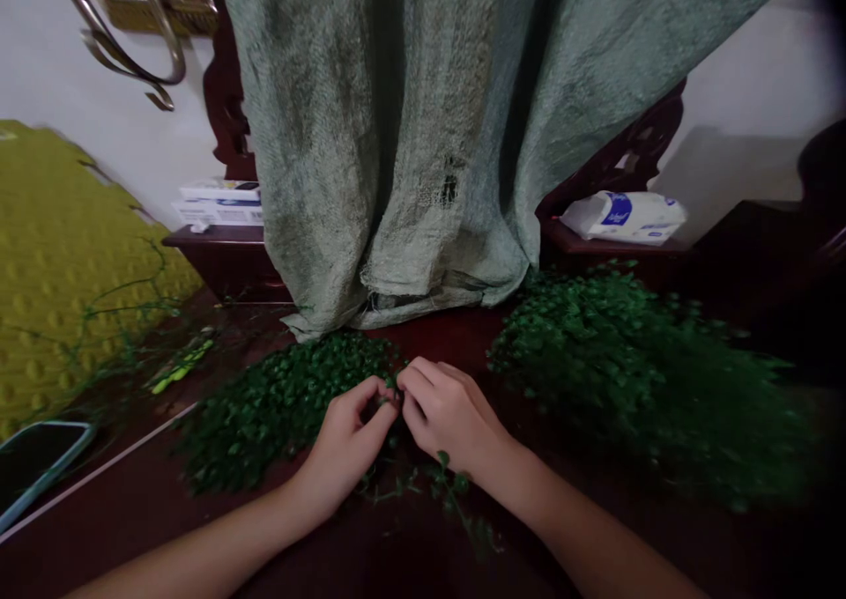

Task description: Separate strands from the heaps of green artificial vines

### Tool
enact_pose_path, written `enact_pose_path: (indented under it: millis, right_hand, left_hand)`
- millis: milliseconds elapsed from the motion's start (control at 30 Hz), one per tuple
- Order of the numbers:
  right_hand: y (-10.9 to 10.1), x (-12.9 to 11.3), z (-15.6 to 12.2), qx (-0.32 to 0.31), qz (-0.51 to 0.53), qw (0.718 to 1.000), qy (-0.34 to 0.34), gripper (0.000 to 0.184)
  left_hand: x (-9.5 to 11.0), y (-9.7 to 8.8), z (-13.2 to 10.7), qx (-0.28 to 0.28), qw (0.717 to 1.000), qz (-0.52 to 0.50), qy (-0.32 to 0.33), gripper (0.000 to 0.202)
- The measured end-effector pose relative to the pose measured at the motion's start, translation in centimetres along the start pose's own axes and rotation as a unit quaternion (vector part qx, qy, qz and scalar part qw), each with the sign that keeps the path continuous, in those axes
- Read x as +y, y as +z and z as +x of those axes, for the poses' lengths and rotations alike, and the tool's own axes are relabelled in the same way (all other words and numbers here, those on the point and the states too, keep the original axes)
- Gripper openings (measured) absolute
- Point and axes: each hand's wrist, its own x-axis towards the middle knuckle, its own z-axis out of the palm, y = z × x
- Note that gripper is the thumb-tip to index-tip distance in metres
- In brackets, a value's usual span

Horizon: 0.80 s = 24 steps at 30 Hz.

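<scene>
1 green sprig (391,383) pinched by L hand (349,433) & R hand (455,412), nr leafy pile (284,396).

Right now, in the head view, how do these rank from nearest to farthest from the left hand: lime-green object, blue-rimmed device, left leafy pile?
From the left hand:
1. Left leafy pile: right beside it, on its left.
2. Lime-green object: farther left, past the pile.
3. Blue-rimmed device: at the picture's left edge.

Around the middle of the dark red surface (442,335), one leafy heap (281,405) lies at 9 o'clock, a second heap (634,388) at 3, loose sprigs (456,483) at 6, a phone (40,462) far out near 9.
</scene>
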Motion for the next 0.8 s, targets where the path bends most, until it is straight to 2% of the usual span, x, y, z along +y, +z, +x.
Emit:
enact_pose_path:
  millis: [367,500,633,800]
  right_hand:
    - [0.3,0.3,0.0,0.051,0.103,0.993,0.025,0.018]
    - [0.2,0.1,-0.1,0.096,0.134,0.986,0.037,0.019]
    - [-0.2,-0.3,-0.1,0.152,0.147,0.976,0.059,0.031]
    - [-0.7,-0.5,0.2,0.157,0.133,0.977,0.048,0.046]
  left_hand:
    - [0.1,0.0,0.1,-0.002,1.000,0.007,0.007,0.015]
    - [0.1,0.0,0.0,-0.001,1.000,0.009,0.004,0.014]
    - [0.1,0.0,0.0,-0.005,1.000,0.018,0.010,0.013]
    - [0.2,0.0,0.0,-0.004,1.000,0.024,0.013,0.014]
